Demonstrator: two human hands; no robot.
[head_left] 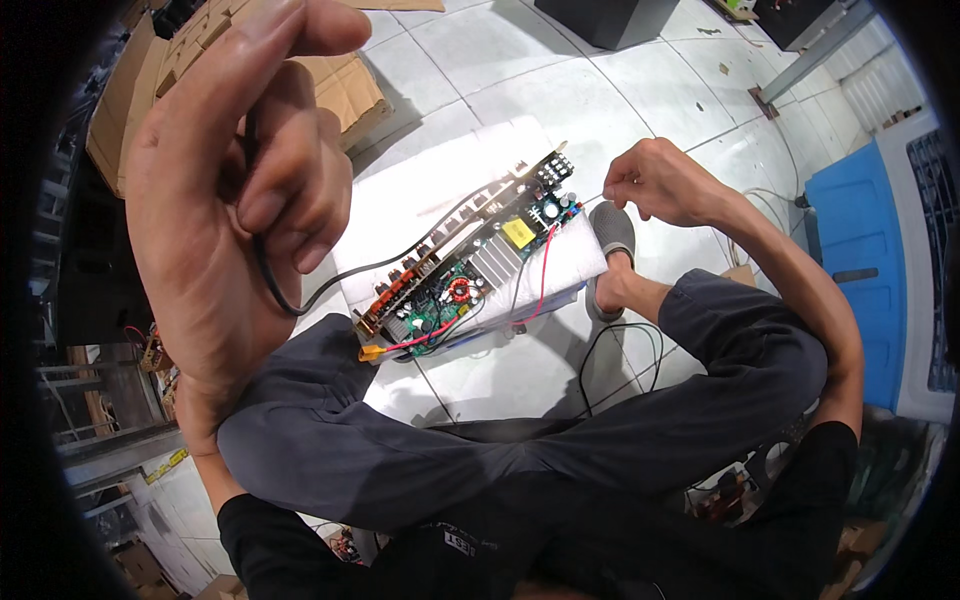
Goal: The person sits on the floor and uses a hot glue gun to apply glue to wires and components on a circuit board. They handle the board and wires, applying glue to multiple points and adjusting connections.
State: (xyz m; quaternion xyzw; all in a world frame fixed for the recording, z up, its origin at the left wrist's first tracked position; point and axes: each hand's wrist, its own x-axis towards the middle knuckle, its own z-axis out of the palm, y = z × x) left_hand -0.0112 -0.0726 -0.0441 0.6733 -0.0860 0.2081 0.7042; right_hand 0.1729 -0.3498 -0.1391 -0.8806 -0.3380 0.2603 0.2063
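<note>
My left hand is raised close to the camera on the left. Its fingers are curled round a black cable, which loops out below the palm and runs across to a long amplifier circuit board. That board lies diagonally on a white foam block and carries a finned heatsink, a yellow transformer, a copper coil and red wires. Just beyond the board's right end is my right hand, fingertips pinched together. Whatever thin thing it may hold is too small to make out.
Cardboard boxes stand at the far left, and a black box at the top. My foot in a grey clog is right beside the foam block. Dark cable loops over the tiles; a blue plastic unit stands at the right.
</note>
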